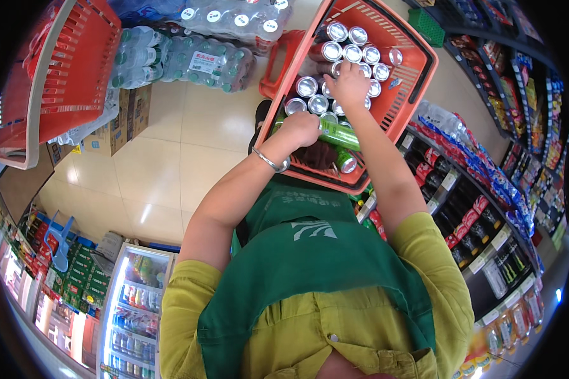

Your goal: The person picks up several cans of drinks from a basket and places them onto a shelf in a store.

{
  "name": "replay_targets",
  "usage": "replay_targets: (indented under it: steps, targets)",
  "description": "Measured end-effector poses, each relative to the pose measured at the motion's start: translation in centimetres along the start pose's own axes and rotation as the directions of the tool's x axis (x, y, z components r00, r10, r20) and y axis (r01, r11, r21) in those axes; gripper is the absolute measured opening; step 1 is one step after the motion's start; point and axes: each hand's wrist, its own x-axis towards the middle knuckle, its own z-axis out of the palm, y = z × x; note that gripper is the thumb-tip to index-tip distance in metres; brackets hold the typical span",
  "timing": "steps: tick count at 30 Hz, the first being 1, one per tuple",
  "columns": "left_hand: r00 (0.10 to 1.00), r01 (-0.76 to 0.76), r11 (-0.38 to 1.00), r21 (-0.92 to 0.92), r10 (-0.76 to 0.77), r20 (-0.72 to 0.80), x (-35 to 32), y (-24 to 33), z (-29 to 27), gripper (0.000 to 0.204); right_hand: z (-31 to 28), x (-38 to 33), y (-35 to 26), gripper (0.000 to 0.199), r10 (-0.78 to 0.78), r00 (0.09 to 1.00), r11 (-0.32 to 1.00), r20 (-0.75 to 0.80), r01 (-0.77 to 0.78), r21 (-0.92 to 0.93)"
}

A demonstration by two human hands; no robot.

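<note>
My left hand [302, 130], with a silver bangle at the wrist, is closed round the end of a green can [339, 134] lying on its side in the near part of an orange-red shopping basket [391, 120]. Another green can [345, 160] lies just beneath it, beside a dark brown item [316, 155] that I cannot make out. My right hand [349, 87] reaches over several upright cans [306, 86] with silver tops. Its fingers are apart and touch the can tops; the palm hides what lies under it.
A second red basket [76, 69] stands at far left. Shrink-wrapped bottle packs [202, 63] and cardboard boxes [121, 120] sit on the tiled floor. Drink shelves [468, 221] run close along my right. A lit drinks fridge [134, 303] stands at lower left.
</note>
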Motion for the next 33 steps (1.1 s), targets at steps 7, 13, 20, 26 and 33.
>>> replay_targets:
  steps: [7,13,20,26,33]
  targets:
    - [0.993,-0.033,0.994,-0.104,0.021,-0.117,0.5,0.1,0.4,0.029,0.5,0.8,-2.0,0.058,0.178,0.984,0.984,0.02,-0.178,-0.017]
    - [0.989,-0.062,0.99,-0.124,0.045,-0.141,0.8,0.4,0.8,0.027,1.0,0.7,-2.1,0.043,0.226,0.974,0.955,0.007,-0.223,0.194]
    - [0.983,-0.116,0.985,-0.13,0.094,-0.159,0.2,0.2,1.0,0.026,0.7,1.2,0.8,0.051,0.12,0.993,0.931,-0.019,-0.106,0.35]
    - [0.963,-0.16,0.802,-0.575,-0.001,-0.269,-0.4,1.7,-0.3,0.027,-8.4,-3.9,5.1,0.051,0.144,0.961,0.821,-0.236,0.017,0.571]
    - [0.974,-0.192,-0.179,-0.965,0.089,-0.21,-0.2,6.7,-0.2,0.062,-11.2,-12.4,5.3,0.035,0.231,0.921,-0.444,0.314,-0.187,0.876]
